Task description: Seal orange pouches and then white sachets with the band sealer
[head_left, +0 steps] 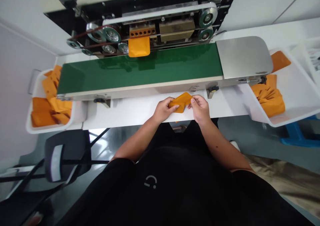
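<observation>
White bench (125,114) in front of a band sealer (162,27) with a green conveyor belt (140,69). Left hand (163,109) and right hand (200,109) are closed in a pinch on opposite ends of a folded orange pouch (181,99), held over the bench just below the conveyor's front rail. A second orange pouch (139,46) sits at the sealer, overlapping the belt's far edge. A left tray (28,126) and a right tray (295,117) at the belt ends hold further orange pouches (271,97).

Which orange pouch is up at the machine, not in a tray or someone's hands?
The pouch at the far edge of the green conveyor belt; others lie in white trays or in the left hand and right hand.
</observation>
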